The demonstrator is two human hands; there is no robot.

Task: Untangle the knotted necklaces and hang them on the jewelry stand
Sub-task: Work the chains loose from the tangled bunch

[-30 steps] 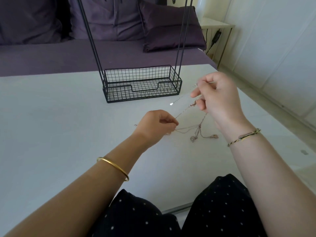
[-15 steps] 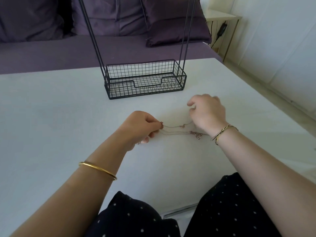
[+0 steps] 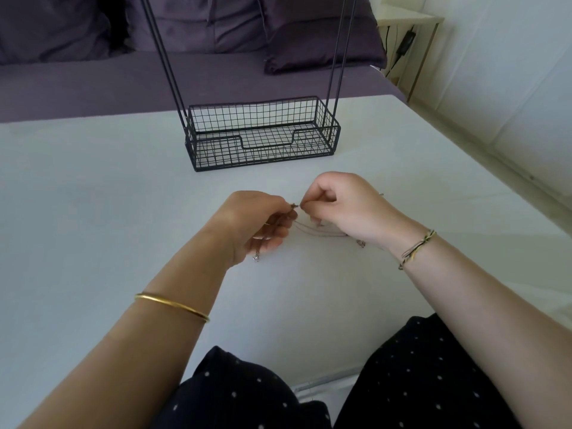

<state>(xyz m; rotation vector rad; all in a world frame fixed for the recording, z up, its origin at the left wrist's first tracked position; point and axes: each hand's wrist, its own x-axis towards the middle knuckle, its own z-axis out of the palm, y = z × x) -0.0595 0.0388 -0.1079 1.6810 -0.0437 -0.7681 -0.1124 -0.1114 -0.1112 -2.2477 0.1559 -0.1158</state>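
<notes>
The left hand and right hand sat knuckles-up just over the white desk, fingertips almost touching, each pinching the same small knot in the tangled necklaces. Thin rose-gold chains sagged between the hands onto the desk, near the black wire-mesh jewelry stand behind.
</notes>
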